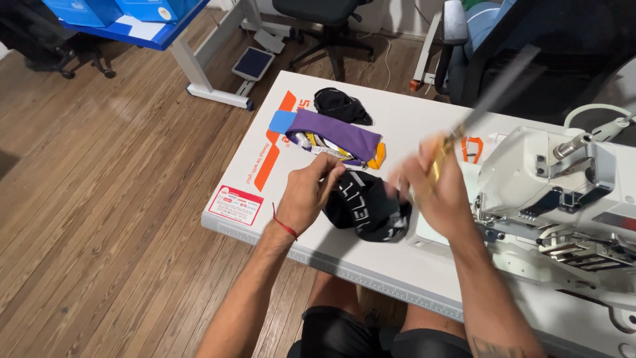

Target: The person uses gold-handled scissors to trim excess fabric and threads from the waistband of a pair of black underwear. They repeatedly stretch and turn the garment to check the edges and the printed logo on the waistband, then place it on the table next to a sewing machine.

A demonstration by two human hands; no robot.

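Black fabric piece (366, 207) with white lettering lies on white table (411, 265), near front edge. Left hand (306, 192) pinches its upper edge. Right hand (434, 189) clenched on gold-handled scissors (457, 136), blurred, just above the cloth. Risk: blades nick fingers or snag fabric. Purple pouch (331, 132) behind, small items protruding from its open end

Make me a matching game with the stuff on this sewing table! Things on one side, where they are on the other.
Things:
1. black garment
2. purple cloth
3. scissors
4. small black fabric piece

Places:
A. at the table's far edge, beyond the purple one
B. raised in the right hand
C. lying flat beyond both hands
D. pinched by the left hand

Pairs: 1-D, 2-C, 3-B, 4-A
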